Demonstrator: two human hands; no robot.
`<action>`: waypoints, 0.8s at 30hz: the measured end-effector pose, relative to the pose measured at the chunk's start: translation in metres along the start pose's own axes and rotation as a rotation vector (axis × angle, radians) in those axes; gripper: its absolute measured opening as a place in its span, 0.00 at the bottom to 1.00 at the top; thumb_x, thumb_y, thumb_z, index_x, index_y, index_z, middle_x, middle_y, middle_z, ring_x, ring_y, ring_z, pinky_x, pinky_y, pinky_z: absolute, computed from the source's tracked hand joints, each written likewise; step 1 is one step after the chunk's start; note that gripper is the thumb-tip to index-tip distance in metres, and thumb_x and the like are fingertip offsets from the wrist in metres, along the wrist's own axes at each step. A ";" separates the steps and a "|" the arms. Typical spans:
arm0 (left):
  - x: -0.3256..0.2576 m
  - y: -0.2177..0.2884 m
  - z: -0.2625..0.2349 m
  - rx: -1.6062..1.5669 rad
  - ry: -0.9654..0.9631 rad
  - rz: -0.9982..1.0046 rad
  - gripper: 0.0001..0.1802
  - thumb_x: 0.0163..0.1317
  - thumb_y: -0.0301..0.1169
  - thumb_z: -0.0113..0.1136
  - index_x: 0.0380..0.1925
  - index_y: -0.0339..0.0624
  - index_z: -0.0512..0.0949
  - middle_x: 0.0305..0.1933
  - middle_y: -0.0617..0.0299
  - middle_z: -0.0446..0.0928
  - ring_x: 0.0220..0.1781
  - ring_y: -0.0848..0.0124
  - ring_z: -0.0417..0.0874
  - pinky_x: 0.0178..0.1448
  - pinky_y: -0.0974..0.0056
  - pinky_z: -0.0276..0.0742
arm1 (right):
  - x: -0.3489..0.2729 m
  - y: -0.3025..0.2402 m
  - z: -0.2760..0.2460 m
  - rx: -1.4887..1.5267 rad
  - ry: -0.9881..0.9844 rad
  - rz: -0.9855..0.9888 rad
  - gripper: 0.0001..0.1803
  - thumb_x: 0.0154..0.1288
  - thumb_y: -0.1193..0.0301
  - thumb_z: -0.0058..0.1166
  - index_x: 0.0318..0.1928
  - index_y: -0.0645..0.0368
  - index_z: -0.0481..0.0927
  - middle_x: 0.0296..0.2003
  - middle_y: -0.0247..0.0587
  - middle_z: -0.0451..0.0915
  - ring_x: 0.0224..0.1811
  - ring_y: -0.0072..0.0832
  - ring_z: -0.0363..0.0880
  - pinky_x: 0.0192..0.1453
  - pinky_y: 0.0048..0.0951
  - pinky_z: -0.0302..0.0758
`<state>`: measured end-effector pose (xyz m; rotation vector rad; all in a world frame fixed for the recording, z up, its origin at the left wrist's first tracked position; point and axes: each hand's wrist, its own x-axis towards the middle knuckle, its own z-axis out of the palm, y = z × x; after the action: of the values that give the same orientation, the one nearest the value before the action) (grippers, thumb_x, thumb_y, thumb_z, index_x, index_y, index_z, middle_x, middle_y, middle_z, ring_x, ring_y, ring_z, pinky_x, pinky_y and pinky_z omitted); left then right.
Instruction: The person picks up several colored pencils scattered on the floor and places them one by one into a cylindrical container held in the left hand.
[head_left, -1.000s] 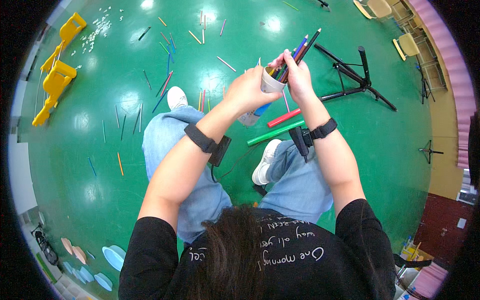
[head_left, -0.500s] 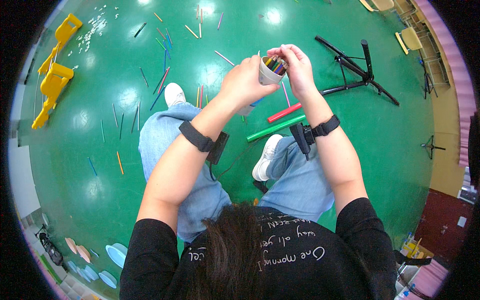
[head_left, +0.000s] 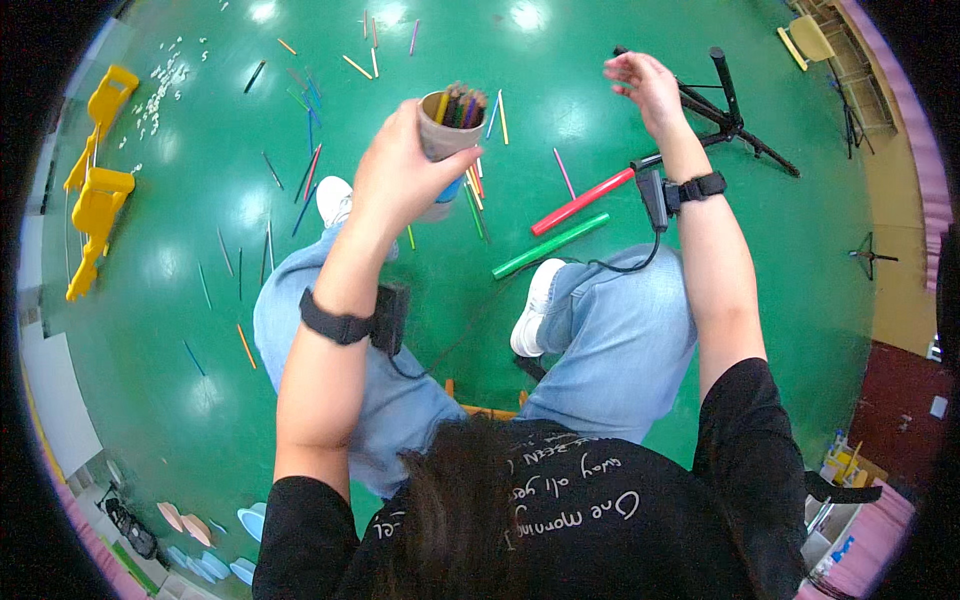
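The floor (head_left: 800,300) looks glossy and smooth, the cup (head_left: 450,144) matt, the trousers (head_left: 630,325) denim cloth.

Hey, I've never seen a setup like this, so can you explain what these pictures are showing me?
There's no machine grip here, just a person's two bare hands. The pictures come from a wide camera worn on the head, looking down, so straight edges look bent. The left hand holds a cup filled with pencils. The right hand is raised and appears empty, near a black stand. A black box is strapped at each wrist. On the green floor lie scattered pencils, a thick red stick and a thick green stick.
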<state>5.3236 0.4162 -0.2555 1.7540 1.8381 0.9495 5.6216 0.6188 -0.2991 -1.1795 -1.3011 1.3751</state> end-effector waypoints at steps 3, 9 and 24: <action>-0.007 -0.004 -0.018 0.021 0.016 -0.020 0.29 0.46 0.32 0.70 0.49 0.37 0.72 0.45 0.52 0.78 0.48 0.62 0.80 0.53 0.62 0.73 | 0.019 0.072 -0.026 -0.211 -0.071 0.141 0.13 0.64 0.59 0.48 0.36 0.54 0.78 0.34 0.34 0.80 0.35 0.25 0.77 0.38 0.28 0.72; -0.012 -0.001 -0.028 0.226 0.019 -0.032 0.34 0.42 0.36 0.71 0.51 0.38 0.69 0.47 0.49 0.75 0.50 0.53 0.77 0.52 0.57 0.73 | -0.008 0.278 -0.076 -0.327 0.053 0.646 0.15 0.60 0.62 0.49 0.44 0.57 0.79 0.40 0.35 0.79 0.38 0.28 0.78 0.34 0.32 0.74; 0.027 -0.005 -0.016 0.226 0.042 -0.153 0.31 0.44 0.30 0.71 0.49 0.36 0.71 0.46 0.53 0.77 0.49 0.62 0.80 0.54 0.63 0.71 | -0.022 0.368 -0.031 -1.350 -0.046 0.547 0.15 0.53 0.66 0.54 0.41 0.58 0.79 0.40 0.49 0.81 0.45 0.46 0.79 0.49 0.46 0.75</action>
<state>5.3054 0.4400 -0.2444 1.6993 2.1440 0.7499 5.6596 0.5786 -0.6652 -2.5275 -2.1124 0.7116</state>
